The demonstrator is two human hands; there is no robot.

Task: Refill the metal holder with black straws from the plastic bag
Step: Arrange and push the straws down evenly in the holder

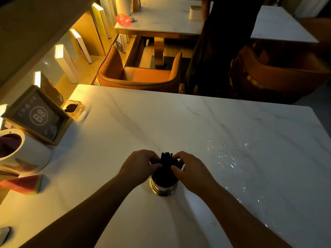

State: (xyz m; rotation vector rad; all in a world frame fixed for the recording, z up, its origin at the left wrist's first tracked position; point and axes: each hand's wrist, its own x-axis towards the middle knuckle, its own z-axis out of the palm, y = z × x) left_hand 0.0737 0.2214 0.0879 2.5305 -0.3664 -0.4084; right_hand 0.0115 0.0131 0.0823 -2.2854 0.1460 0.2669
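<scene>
A round metal holder (162,187) stands on the white marble table (179,122), near its front middle. A bundle of black straws (166,163) sticks upright out of it. My left hand (138,166) presses against the bundle from the left and my right hand (190,169) from the right, fingertips pinching the straws just above the rim. A clear plastic bag (232,163) lies flat on the table to the right of my right hand; I cannot tell whether any straws lie in it.
At the left edge stand a white cylindrical container (26,154), a framed "B8" sign (38,116), a glass ashtray (73,108) and a watermelon-slice ornament (23,184). Beyond the table are orange armchairs (139,74) and a person in dark clothing (220,45).
</scene>
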